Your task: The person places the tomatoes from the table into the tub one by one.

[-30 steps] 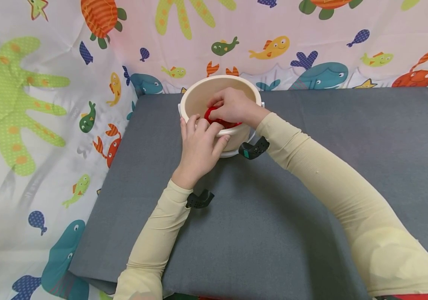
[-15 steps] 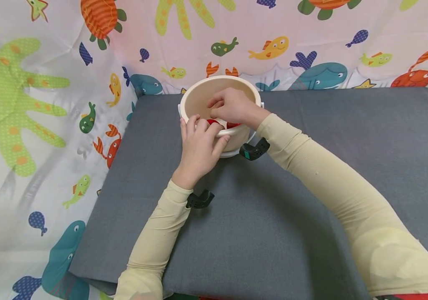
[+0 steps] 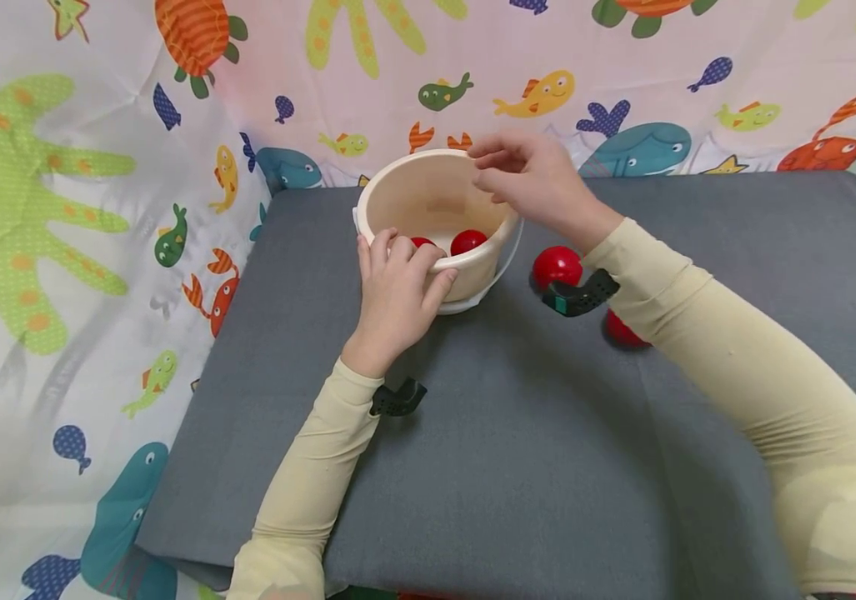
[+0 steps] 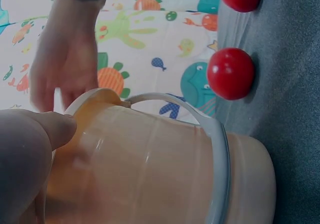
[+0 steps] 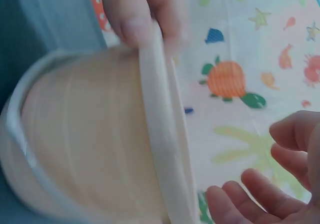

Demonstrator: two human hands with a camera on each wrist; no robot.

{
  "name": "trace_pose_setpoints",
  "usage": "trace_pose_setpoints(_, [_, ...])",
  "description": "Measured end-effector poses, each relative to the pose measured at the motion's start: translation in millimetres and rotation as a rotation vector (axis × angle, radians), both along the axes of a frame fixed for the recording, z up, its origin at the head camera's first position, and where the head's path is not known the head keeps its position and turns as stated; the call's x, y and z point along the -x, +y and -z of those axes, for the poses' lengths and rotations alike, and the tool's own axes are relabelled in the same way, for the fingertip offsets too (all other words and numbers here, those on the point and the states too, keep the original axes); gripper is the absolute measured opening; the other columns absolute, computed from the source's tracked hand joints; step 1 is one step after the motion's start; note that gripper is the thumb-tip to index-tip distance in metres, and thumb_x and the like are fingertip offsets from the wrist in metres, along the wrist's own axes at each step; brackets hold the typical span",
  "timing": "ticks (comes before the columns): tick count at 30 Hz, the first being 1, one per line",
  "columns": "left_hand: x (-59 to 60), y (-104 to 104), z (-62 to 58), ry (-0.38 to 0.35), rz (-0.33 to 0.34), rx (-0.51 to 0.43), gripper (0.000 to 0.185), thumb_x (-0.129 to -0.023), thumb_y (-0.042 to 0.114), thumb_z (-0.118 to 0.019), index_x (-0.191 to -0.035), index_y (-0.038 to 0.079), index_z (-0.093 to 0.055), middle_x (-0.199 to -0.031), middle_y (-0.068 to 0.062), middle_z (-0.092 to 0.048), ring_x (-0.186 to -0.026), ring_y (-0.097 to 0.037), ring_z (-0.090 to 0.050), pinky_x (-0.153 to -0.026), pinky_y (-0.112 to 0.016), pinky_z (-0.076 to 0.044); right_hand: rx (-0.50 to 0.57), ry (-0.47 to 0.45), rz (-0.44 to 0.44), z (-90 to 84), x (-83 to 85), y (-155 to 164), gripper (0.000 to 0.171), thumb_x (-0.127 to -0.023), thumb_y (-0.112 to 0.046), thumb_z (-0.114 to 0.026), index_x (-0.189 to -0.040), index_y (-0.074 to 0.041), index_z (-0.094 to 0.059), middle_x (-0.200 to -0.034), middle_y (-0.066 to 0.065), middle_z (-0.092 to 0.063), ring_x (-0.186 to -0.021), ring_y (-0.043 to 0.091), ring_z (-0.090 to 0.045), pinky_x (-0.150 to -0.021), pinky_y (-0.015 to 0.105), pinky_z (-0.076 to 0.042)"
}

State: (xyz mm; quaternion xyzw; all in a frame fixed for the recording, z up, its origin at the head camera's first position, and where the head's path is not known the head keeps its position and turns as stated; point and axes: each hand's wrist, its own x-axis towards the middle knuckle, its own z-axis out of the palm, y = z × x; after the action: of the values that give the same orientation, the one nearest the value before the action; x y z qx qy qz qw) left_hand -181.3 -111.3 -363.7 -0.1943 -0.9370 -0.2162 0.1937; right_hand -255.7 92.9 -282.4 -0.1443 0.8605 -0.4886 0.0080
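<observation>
Overhead, the left hand (image 3: 397, 292) gripped the near rim of the cream bucket (image 3: 405, 196), fingers curled over the edge, while the right hand (image 3: 533, 179) hovered above the far rim with fingers loosely bent and nothing in them. Two red balls (image 3: 468, 242) lay inside the bucket; another red ball (image 3: 557, 265) sat on the grey worktop (image 3: 518, 433) just beside it, and a fourth (image 3: 623, 331) peeked from under the right sleeve. A ball looked freshly dropped in; the next move would likely call for reaching to the nearest loose ball.

From the left wrist, a thumb (image 4: 47, 131) pressed the bucket wall, two balls beyond.

From the right wrist, the fingers (image 5: 260, 194) were spread and empty.

Half a second before, the right hand was down inside the bucket, covering the balls.
</observation>
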Motion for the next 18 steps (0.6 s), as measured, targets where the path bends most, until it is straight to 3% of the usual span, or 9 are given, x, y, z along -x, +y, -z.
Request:
trace_pose_setpoints(6, [0.6,-0.5,1.6,0.034,-0.003,-0.014,0.026,-0.100,0.032,-0.062,-0.110,0.009,-0.070,-0.104,-0.017,-0.061,-0.135,-0.041,-0.041,-0.117,-0.076,-0.011,-0.006,0.020,0.113,-4.8,-3.2,64.6,0.041,-0.099,-0.029,-0.063,-0.137,-0.013,-0.062,-0.132,0.009,-0.066,-0.100,0.008,-0.065,-0.073,0.012,-0.055])
trace_pose_setpoints(12, [0.3,-0.6,2.1,0.025,-0.002,-0.020,0.027,-0.100,0.032,-0.062,-0.110,0.008,-0.070,-0.104,-0.018,-0.060,-0.135,-0.041,-0.040,-0.118,-0.075,-0.010,0.082,-0.028,0.148,5.1,-13.6,128.6,0.030,-0.098,-0.021,-0.065,-0.127,-0.015,-0.066,-0.105,-0.016,-0.067,-0.088,0.000,-0.064,-0.066,0.012,-0.056])
trace_pose_setpoints(18, [0.5,0.9,0.9,0.023,0.001,-0.018,0.028,-0.100,0.032,-0.061,-0.111,0.008,-0.070,-0.104,-0.018,-0.060,-0.136,-0.041,-0.039,-0.118,-0.075,-0.011,0.047,-0.109,0.191,25.1,-32.5,173.4,0.029,-0.100,-0.022,-0.063,-0.128,-0.018,-0.063,-0.100,-0.022,-0.066,-0.087,-0.006,-0.065,-0.064,0.014,-0.057])
